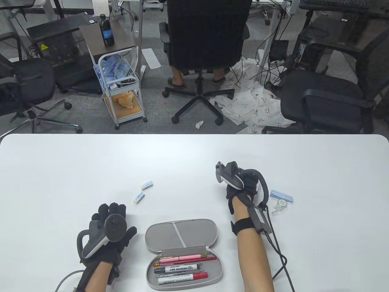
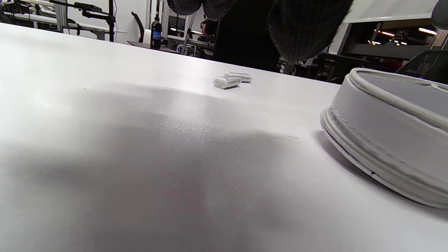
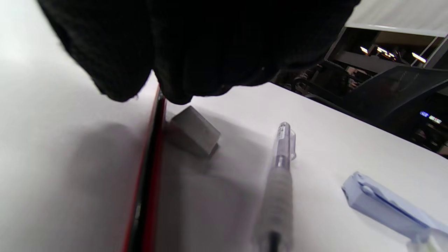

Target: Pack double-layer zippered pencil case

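The grey pencil case point(image 1: 182, 231) lies open near the table's front edge, and its near half holds several pens and markers point(image 1: 182, 267). It also shows in the left wrist view point(image 2: 385, 133). My left hand point(image 1: 124, 219) rests flat and empty on the table to the left of the case. My right hand point(image 1: 231, 194) is curled, knuckles up, to the right of the case. In the right wrist view its fingertips point(image 3: 175, 84) sit on the far end of a red pen point(image 3: 150, 168). I cannot see whether they grip it. A grey eraser block point(image 3: 194, 134) and a clear pen point(image 3: 281, 168) lie beside it.
Two small wrapped erasers point(image 1: 146, 185) point(image 1: 138, 197) lie beyond the left hand, and both show in the left wrist view point(image 2: 227, 81). A pale blue flat piece point(image 1: 282, 196) and a white correction tape point(image 1: 279, 206) lie to the right of the right hand. The blue piece also shows in the right wrist view point(image 3: 381, 206).
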